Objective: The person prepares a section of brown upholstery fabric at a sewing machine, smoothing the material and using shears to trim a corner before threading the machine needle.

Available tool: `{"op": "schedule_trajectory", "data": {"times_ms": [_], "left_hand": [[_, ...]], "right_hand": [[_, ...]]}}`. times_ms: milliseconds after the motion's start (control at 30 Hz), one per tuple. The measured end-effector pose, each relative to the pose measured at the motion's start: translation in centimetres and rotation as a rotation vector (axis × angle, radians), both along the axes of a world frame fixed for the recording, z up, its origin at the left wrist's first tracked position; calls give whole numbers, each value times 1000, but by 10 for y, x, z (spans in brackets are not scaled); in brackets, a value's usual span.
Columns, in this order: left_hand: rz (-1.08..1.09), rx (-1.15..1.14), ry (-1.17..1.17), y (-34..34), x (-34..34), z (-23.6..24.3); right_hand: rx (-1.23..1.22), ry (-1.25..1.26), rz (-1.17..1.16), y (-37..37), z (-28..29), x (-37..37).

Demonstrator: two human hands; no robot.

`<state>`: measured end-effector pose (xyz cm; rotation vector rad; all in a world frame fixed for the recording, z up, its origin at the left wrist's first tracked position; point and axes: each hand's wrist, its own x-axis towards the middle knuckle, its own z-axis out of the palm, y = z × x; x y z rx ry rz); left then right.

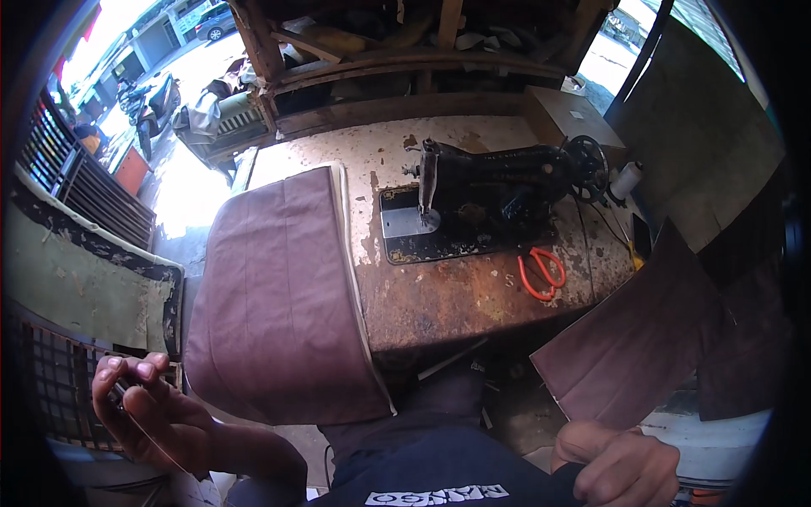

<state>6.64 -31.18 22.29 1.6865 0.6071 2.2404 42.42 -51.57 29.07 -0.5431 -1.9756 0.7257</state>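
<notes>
My left hand (156,410) is raised at the lower left, its fingers curled in toward the thumb. A thin, pale thread (173,456) runs down from those fingers. At the lower right my right hand (629,466) is closed near my dark shirt; whatever its fingers may hold is hidden. A maroon padded fabric panel (283,287) with pale edging drapes over the left side of the worn table (439,304). Beyond it stands a black sewing machine (498,190). Orange-handled scissors (542,273) lie in front of the machine.
More maroon fabric (634,338) hangs at the right, beyond my right hand. A white thread spool (625,181) stands beside the machine's handwheel. Behind it sits a cardboard box (574,117). A wooden shelf (422,63) crosses the back. To the left is a worn green panel (93,275).
</notes>
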Motion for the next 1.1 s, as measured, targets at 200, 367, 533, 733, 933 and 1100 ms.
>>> {"op": "schedule_trajectory", "data": {"times_ms": [200, 367, 533, 733, 933, 1100], "left_hand": [[-185, -366, 64, -8, 38, -32], [-677, -545, -15, -8, 57, -55], [-1011, -639, -13, 8, 74, -87], [-1160, -809, -55, 24, 97, -124], [-1232, -874, 42, 18, 122, -140], [-1235, -980, 246, 6, 152, -158]], "right_hand": [[-387, -269, -1119, 87, -84, 61], [-466, -900, -1332, 100, -229, 160], [-580, -858, -1220, 118, -214, 131], [-220, -518, -816, 85, -149, 38], [184, -471, -707, 82, -117, -11], [-132, -405, -924, 83, -137, 11]]}}
